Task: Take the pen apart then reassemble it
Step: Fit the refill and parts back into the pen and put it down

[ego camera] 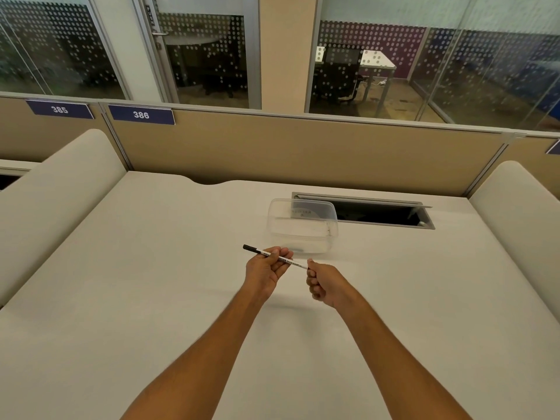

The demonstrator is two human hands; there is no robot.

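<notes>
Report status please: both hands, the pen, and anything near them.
Left hand holds pen mid-barrel; right hand pinches its right end. Pen above desk, black cap end pointing left. Clear container just behind, not touching.

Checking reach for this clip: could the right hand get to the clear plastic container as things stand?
Probably yes. The clear container sits on the desk just beyond the right hand with nothing between, but that hand's fingers are shut on the pen.

"385" on left partition tag (59, 109), "386" on next tag (141, 114), pen (274, 256) print illegible
</notes>
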